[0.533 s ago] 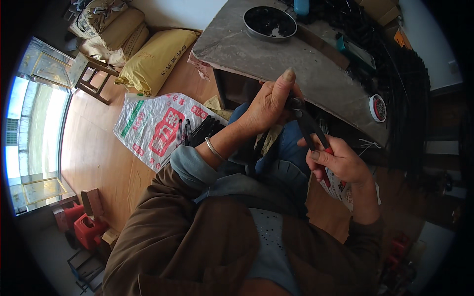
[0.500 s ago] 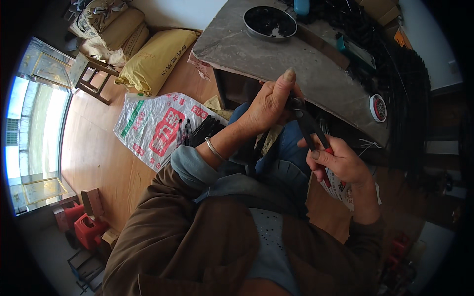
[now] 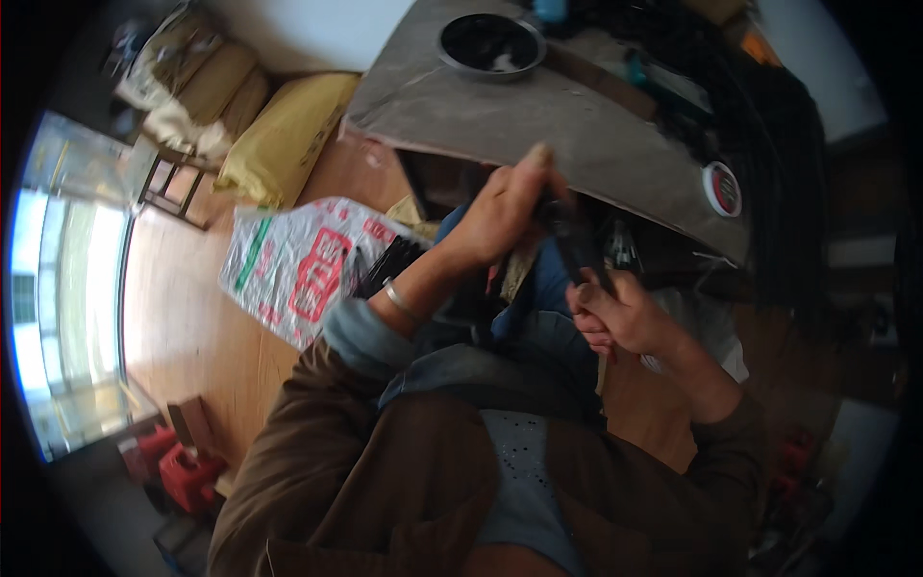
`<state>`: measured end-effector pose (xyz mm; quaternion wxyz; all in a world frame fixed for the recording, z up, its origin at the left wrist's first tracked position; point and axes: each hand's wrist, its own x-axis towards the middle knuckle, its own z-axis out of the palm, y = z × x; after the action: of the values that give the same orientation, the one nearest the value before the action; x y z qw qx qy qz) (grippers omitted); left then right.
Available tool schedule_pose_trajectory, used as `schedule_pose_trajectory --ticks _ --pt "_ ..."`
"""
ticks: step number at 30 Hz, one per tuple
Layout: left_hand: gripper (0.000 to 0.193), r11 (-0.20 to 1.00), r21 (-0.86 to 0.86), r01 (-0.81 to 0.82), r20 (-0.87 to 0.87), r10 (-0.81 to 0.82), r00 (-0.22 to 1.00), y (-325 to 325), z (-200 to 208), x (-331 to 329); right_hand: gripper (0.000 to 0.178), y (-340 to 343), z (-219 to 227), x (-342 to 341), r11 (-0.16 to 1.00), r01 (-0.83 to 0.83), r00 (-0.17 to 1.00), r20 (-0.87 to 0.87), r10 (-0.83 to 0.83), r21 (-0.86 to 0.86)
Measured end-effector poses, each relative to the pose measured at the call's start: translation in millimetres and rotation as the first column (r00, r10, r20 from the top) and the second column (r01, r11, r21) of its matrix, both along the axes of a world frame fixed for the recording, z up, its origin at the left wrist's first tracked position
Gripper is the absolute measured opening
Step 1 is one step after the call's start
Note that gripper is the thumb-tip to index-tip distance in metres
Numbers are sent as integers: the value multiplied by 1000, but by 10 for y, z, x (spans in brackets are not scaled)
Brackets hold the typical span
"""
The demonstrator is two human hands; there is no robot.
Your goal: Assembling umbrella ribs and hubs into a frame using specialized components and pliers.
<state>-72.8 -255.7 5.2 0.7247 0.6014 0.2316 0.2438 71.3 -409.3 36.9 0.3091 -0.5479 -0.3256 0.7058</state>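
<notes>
Wooden floor (image 3: 173, 317), white sack (image 3: 255, 288), blurred red lettering (image 3: 322, 274); pliers (image 3: 574, 242) between hands (image 3: 500, 216) (image 3: 625, 315).

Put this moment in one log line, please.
left hand: beside pliers, grip hidden | right hand: holding pliers | table: round bowl | floor: white-and-red sack | image: blurred

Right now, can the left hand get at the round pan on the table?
Probably yes: only grey tabletop shows between the left hand and the pan, though blur hides whether that hand holds something beside the head of the pliers.
</notes>
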Motion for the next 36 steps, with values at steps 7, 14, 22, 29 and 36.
schedule_pose_trajectory --ticks 7,14,22,29,36 --pt "75 999 10 -36 -77 37 996 -75 47 86 13 9 -422 185 821 -134 805 544 -236 555" --pt "72 981 -191 -35 129 60 990 22 -123 85 25 76 -220 1470 706 -265 -129 701 -701 657" --pt "71 980 -199 15 110 7 994 -27 -100 194 27 231 -119 2397 905 163 -156 916 -370 394" --pt "70 978 -208 27 103 -5 995 -46 -105 219 29 364 -123 2387 939 108 -209 931 -300 327" --pt "68 978 -203 54 108 -33 994 -78 -102 208 29 297 -141 2538 850 135 -123 860 -495 509"
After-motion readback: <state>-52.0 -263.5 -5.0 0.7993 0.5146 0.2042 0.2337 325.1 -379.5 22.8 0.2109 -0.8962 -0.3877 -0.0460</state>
